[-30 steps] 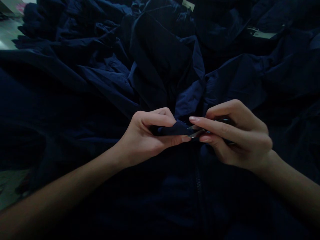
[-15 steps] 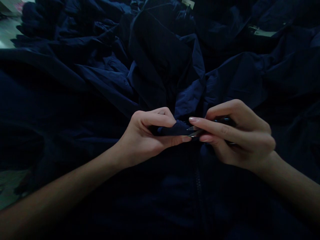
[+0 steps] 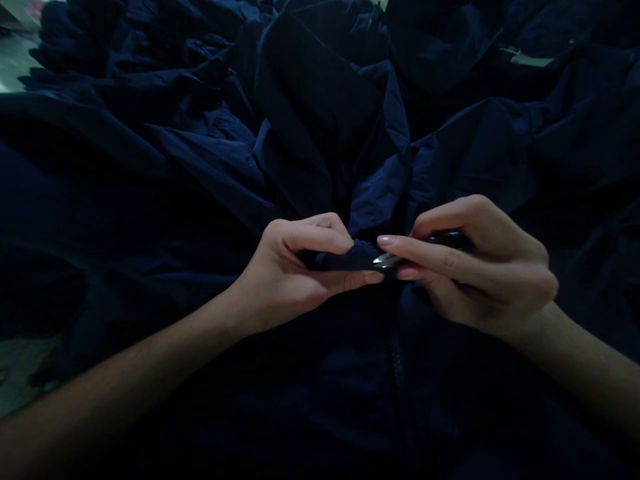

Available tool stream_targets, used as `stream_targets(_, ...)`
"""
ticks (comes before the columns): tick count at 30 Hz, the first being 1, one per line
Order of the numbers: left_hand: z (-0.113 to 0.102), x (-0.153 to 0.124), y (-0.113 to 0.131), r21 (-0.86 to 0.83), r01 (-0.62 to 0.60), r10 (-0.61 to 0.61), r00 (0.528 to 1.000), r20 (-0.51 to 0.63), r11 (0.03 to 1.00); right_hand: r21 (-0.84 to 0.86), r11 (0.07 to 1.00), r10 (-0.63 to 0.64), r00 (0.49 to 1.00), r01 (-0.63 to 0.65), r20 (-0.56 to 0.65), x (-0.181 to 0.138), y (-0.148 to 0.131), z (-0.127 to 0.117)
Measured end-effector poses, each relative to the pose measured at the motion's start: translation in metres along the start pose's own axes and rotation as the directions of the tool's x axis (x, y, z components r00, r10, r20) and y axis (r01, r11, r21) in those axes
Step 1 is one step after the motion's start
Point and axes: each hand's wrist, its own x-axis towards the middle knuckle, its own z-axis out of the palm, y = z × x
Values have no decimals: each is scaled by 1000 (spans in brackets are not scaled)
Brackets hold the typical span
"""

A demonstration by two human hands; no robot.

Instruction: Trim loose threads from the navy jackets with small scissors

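A dark navy zippered garment [image 3: 380, 193] lies spread under both my hands. My left hand [image 3: 295, 267] is closed, pinching a small fold of its fabric [image 3: 350, 257] between thumb and fingers. My right hand [image 3: 475, 267] is closed around a small pair of thread snips [image 3: 387, 260]. Their metal blades are shut at the edge of the pinched fold. The zipper [image 3: 397, 360] runs down toward me below the hands.
Several more dark navy garments [image 3: 175, 120] are heaped all around, to the left, right and far side. A pale label [image 3: 523, 59] shows at the top right. Bits of a light surface [image 3: 15, 60] show at the top left and lower left.
The snips' blades, slightly apart before, have come together at the fabric fold. My right hand has shifted a little to the right; my left hand holds still.
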Motion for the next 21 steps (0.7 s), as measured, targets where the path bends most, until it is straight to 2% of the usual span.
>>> stream_targets(4, 0, 0, 0, 8, 27, -27, 1000, -2, 1000, 8, 1000, 25, 1000, -25, -17, 0, -2, 1)
stream_targets(8, 0, 1, 1, 1, 25, -25, 1000, 3, 1000, 17, 995, 100, 987, -99, -124, 1, 0, 2)
stream_targets(10, 0, 1, 0, -9, 15, -15, 1000, 11, 1000, 19, 995, 98, 984, -96, -151, 1, 2, 3)
stream_targets(16, 0, -1, -3, 12, -42, 41, 996, 74, 999, 126, 990, 77, 996, -71, -47, 1, 5, 7)
stream_targets(21, 0, -2, -4, 37, -85, 81, 992, 102, 996, 201, 975, 91, 995, -97, 36, 1, 3, 8)
